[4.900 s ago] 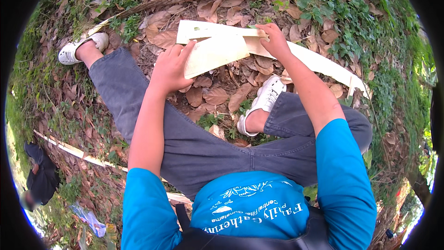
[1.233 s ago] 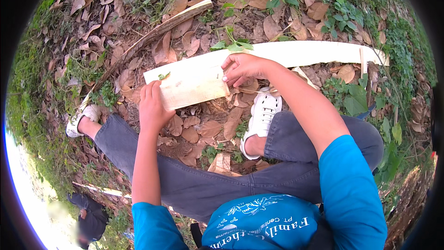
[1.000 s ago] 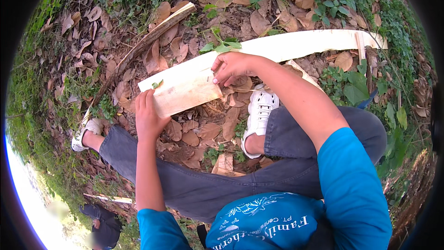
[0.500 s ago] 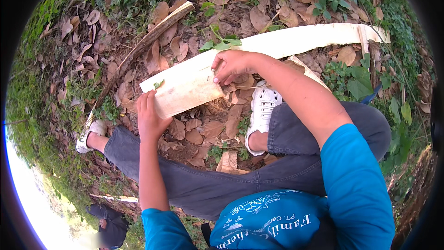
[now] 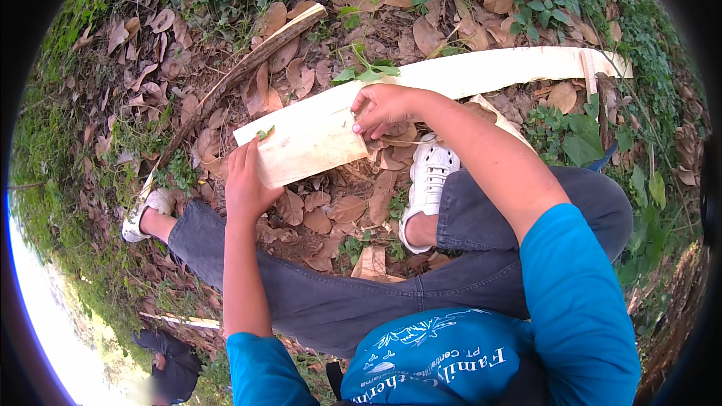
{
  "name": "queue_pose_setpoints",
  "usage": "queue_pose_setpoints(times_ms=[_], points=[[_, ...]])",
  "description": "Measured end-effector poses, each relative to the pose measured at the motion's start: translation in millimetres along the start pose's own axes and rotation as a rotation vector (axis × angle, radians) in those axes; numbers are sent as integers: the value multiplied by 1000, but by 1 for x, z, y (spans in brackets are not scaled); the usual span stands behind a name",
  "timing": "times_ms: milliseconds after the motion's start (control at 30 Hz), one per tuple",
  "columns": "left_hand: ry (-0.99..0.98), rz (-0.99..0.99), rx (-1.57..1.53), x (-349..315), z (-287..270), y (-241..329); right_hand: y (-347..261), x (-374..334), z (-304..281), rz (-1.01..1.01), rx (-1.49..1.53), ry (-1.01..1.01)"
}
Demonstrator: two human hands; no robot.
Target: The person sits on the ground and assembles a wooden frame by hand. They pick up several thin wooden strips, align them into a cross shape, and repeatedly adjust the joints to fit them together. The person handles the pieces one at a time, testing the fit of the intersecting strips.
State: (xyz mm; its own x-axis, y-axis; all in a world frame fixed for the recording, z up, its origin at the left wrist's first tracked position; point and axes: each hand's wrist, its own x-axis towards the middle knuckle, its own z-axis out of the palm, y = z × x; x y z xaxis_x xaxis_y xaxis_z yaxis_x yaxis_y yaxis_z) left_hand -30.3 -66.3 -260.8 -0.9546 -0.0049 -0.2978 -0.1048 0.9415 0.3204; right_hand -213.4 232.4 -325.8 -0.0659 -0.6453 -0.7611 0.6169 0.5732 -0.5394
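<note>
A short, pale, flat piece of wood or bark (image 5: 308, 158) lies over the lower edge of a long pale strip (image 5: 489, 73). My left hand (image 5: 250, 184) grips the left end of the short piece, fingers over its top and thumb at the lower corner. At the right end, my right hand (image 5: 385, 109) is closed in a pinch. Whatever sits between its fingertips is too small to make out. A little dark mark shows on the short piece beside those fingertips. One green leaf (image 5: 265, 133) rests by my left fingertips.
A split branch (image 5: 244, 68) slants across the dry leaves (image 5: 346, 209) at the upper left. My white shoes (image 5: 432, 180) stand on either side of the work. Green plants (image 5: 575, 135) grow at the right. Another person (image 5: 169, 368) in dark clothes is at the lower left.
The short piece and the long strip's left end sit slightly further right in the picture, both hands with them. Their grips look the same.
</note>
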Motion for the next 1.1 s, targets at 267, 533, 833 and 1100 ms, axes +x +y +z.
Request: queue_pose_setpoints(times_ms=[267, 533, 833, 1100], points=[[-52, 3, 9, 1, -2, -6, 3, -5, 16, -31, -42, 104], [-82, -140, 361, -3, 11, 8, 10, -8, 39, -80, -32, 279], [78, -49, 243, 10, 47, 56, 3, -12, 48, -39, -119, 359], [-111, -72, 274, 20, 36, 50, -111, -144, 3, 262, -875, 294]])
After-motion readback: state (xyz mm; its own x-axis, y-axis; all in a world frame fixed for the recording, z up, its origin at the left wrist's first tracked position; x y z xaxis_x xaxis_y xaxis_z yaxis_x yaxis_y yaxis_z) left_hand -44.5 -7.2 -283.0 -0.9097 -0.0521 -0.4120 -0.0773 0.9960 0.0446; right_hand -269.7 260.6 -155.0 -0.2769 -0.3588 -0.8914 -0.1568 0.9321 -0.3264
